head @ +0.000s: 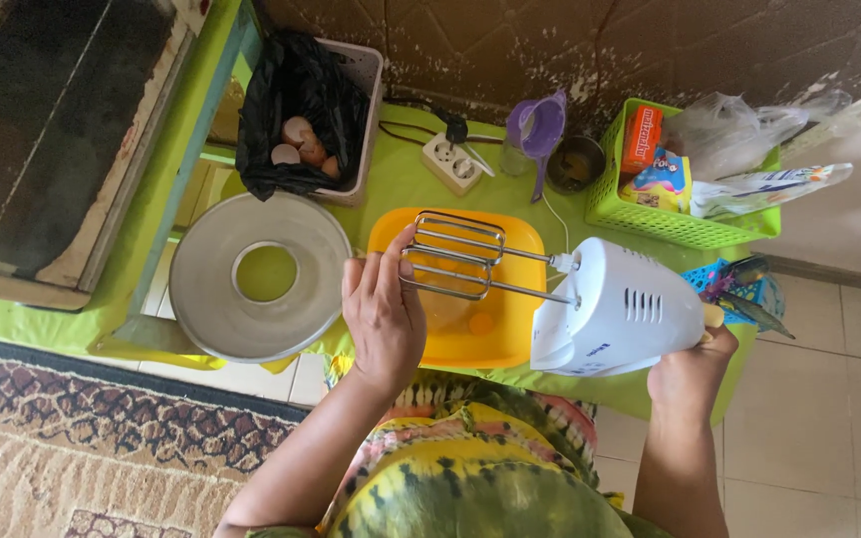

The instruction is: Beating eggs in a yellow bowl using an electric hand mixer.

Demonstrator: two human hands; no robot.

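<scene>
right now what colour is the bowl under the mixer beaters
Orange-yellow: the square plastic bowl under the metal beaters of the white hand mixer, clearest in the head view.

One white hand mixer [615,319] carries two metal beaters [460,257] above one yellow bowl [510,329] holding one egg yolk [481,324]. At nine o'clock from the bowl lies one ring cake pan [211,299]; toward eleven o'clock, one bin [366,90] holds three eggshells [301,144]. At one o'clock stand one purple jug [535,130] and one green basket [650,219].

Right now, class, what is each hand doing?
Left hand: fingers closed on the metal wire beaters.
Right hand: closed, holding the white plastic hand mixer.
</scene>
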